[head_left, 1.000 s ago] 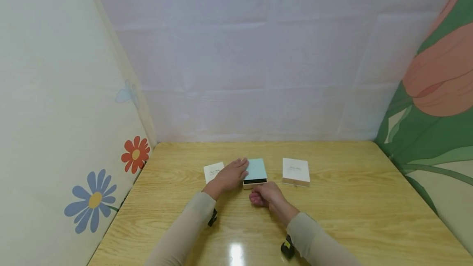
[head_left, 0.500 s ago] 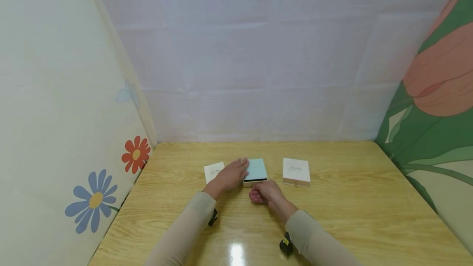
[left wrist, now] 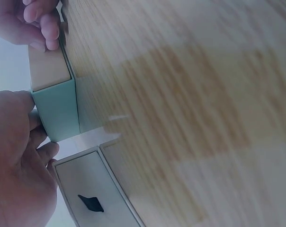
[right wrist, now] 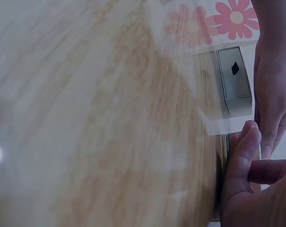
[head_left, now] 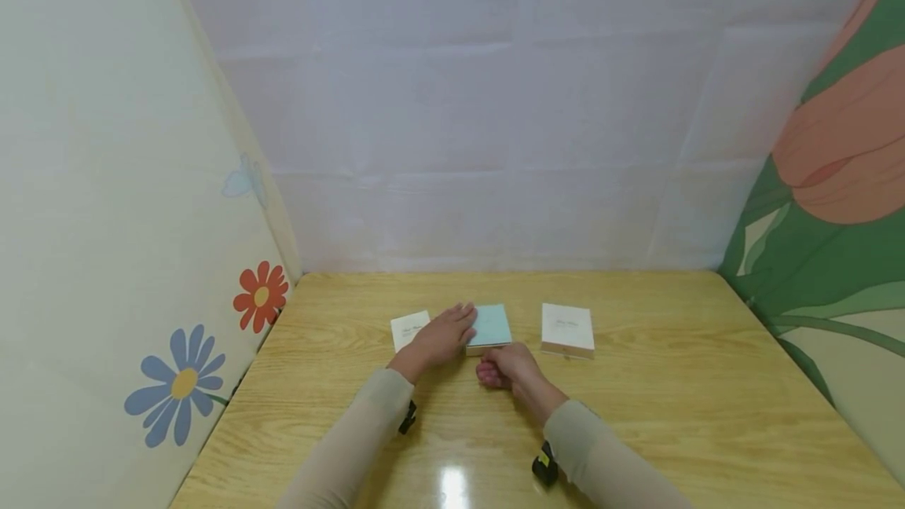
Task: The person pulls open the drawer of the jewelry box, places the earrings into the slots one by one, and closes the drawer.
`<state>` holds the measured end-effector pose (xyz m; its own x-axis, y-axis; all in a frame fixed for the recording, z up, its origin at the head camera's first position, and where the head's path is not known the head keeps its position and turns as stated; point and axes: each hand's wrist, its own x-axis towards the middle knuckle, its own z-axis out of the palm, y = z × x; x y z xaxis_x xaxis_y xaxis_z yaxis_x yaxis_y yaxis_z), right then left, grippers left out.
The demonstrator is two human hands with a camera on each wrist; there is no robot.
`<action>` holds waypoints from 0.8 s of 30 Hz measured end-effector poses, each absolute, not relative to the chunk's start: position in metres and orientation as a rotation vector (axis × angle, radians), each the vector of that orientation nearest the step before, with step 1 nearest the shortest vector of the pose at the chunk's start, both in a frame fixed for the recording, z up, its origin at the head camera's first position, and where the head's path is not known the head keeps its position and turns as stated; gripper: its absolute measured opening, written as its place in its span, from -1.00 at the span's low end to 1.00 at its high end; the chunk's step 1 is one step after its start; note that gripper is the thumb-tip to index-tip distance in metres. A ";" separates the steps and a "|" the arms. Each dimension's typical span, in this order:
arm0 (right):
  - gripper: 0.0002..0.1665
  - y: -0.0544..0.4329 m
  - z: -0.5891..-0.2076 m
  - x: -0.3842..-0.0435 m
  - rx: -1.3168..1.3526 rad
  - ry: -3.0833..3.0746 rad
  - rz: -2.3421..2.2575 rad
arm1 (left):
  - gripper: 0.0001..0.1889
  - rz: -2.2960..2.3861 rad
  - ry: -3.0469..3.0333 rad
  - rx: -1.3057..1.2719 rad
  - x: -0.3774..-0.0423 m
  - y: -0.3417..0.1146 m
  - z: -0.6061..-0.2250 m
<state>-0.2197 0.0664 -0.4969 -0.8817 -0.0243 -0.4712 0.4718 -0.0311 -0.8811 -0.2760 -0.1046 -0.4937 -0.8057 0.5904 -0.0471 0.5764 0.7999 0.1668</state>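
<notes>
A teal-topped drawer box (head_left: 492,326) lies at the middle of the table. My left hand (head_left: 440,336) holds its left side; in the left wrist view the thumb sits at the upper front corner and bent fingertips touch the teal side (left wrist: 60,111). At the box's beige drawer front (left wrist: 49,71), my right hand (head_left: 514,365) presses with curled fingers. Whether a pull tab lies between those fingers is hidden. The drawer is in the sleeve, with only a thin line along its top edge.
A white box (head_left: 408,327) with a black tab (left wrist: 92,203) stands left of the teal one, partly behind my left hand. Another white box (head_left: 567,326) with a pinkish front is on the right. The wooden table (head_left: 657,383) meets a pale cloth wall (head_left: 509,210) at the back.
The drawer has slid away from me into the teal sleeve, and the black band at its front is gone. My right hand moved slightly forward with it; the left stayed put.
</notes>
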 end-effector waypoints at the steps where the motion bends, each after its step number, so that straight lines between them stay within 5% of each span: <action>1: -0.80 0.066 -0.497 -0.220 0.467 1.905 -1.980 | -0.43 0.219 2.890 0.941 -0.276 -0.105 -0.494; 24: -0.82 0.063 -0.499 -0.223 0.490 1.915 -1.990 | -0.43 0.219 2.894 0.956 -0.272 -0.104 -0.490</action>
